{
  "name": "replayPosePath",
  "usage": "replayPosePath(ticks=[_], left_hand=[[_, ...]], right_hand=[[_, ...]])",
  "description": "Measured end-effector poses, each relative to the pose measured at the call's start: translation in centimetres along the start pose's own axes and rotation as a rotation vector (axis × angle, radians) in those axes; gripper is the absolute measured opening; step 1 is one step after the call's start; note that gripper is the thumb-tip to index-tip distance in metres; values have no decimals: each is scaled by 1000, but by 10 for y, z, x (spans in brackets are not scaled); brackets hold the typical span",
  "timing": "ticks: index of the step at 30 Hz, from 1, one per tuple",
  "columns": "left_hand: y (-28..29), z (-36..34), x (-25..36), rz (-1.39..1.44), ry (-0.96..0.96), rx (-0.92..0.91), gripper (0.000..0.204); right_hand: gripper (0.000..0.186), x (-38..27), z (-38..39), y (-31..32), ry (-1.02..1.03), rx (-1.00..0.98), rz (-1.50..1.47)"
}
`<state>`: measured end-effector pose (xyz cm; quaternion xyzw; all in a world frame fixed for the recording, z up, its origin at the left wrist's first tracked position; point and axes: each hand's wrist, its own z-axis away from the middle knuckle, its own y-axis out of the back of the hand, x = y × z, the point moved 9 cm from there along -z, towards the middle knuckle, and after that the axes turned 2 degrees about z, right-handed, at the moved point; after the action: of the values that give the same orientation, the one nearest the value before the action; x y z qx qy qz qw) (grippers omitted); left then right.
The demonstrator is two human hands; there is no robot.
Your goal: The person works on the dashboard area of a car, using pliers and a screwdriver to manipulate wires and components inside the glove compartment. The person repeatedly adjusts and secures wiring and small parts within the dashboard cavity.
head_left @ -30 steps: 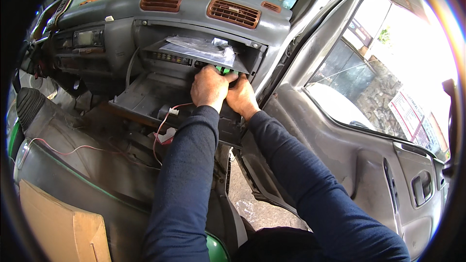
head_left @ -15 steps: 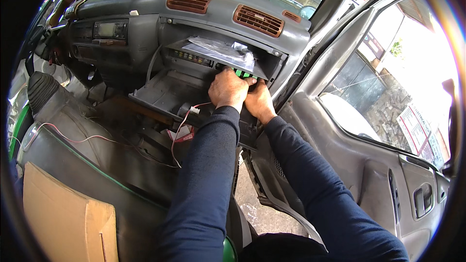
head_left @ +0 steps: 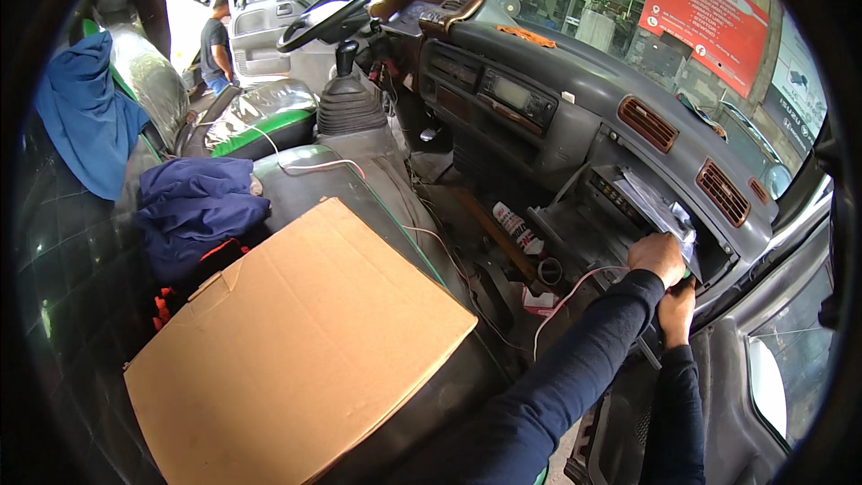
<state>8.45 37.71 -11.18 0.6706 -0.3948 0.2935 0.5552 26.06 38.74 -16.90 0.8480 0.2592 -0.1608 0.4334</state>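
Both my hands reach into the opened glove compartment [head_left: 620, 247] at the right end of the dashboard. My left hand [head_left: 657, 258] is curled at the compartment's right part, its fingertips out of sight. Just below it, my right hand [head_left: 678, 313] is bent around the same spot, close to a bit of green [head_left: 688, 275]. What the fingers grip is hidden behind the hands. A fuse row [head_left: 620, 198] shows along the compartment, with crumpled clear plastic [head_left: 660, 207] above it. A thin pinkish wire [head_left: 575, 292] runs from near my left hand down toward the floor.
A large cardboard box [head_left: 301, 350] lies on the seat, beside dark blue cloth [head_left: 197, 207]. Beyond stand the gear lever [head_left: 347, 58] and steering wheel [head_left: 337, 11]. A white bottle [head_left: 518, 227] lies in the footwell. Outside the far door stands a person [head_left: 215, 47].
My view has swung left, so the cab's far side shows and the compartment sits farther right. Both hands stay at the same part of the compartment; the green parts are now mostly covered.
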Motion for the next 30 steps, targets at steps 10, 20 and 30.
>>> replayPosePath(ticks=[10,20,30], left_hand=[[94,-8,14,51,-211,241,17],[174,48,-119,554,-32,630,14],[175,45,-101,-54,-219,880,18]], right_hand=[[72,-23,52,42,86,-30,-398],[36,132,203,27,-433,-122,-265],[39,142,289,-149,-87,-904,371]])
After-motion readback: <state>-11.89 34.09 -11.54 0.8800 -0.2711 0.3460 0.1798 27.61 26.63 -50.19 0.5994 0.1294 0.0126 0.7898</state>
